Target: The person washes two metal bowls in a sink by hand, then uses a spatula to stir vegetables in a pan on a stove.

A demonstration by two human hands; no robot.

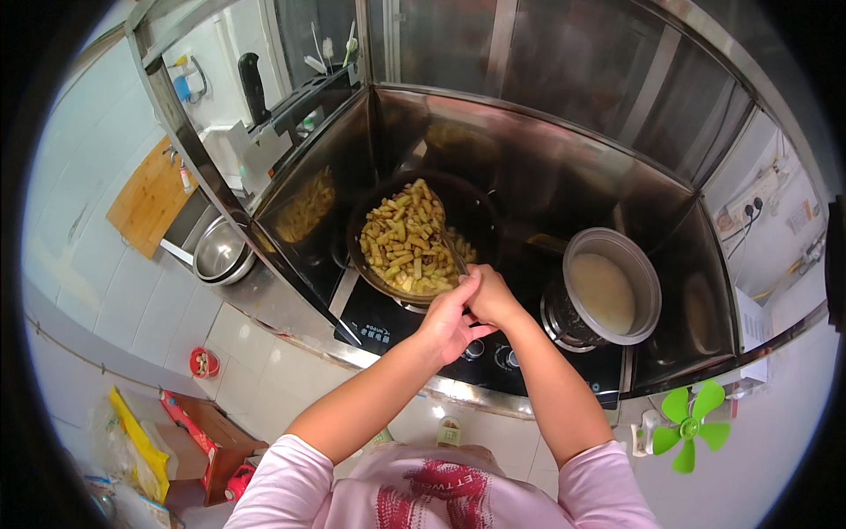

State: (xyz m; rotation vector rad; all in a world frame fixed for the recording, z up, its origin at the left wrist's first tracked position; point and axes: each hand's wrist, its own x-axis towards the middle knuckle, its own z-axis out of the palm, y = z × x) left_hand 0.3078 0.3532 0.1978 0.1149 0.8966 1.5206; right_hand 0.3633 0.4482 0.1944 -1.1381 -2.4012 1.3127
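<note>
A dark wok [486,198] rests on the left burner of a black glass gas hob [390,330]. Chopped yellow-green vegetable pieces [403,238] fill its left side. The spatula or ladle [452,246] lies among them, its handle running down to my hands. My right hand [490,296] is closed around that handle at the wok's near rim. Against it is my left hand [453,319], palm turned up and fingers partly extended; whether it also grips the handle is unclear. On the right burner stands a grey pot [648,291] with pale, cloudy liquid [601,291].
Steel panels [562,165] surround the hob. Left are a rack with a black-handled knife [252,86], a wooden board [149,198] and stacked metal bowls [221,250]. A small red bucket [204,363] and cardboard boxes [218,443] stand on the floor. A green fan [689,428] is at right.
</note>
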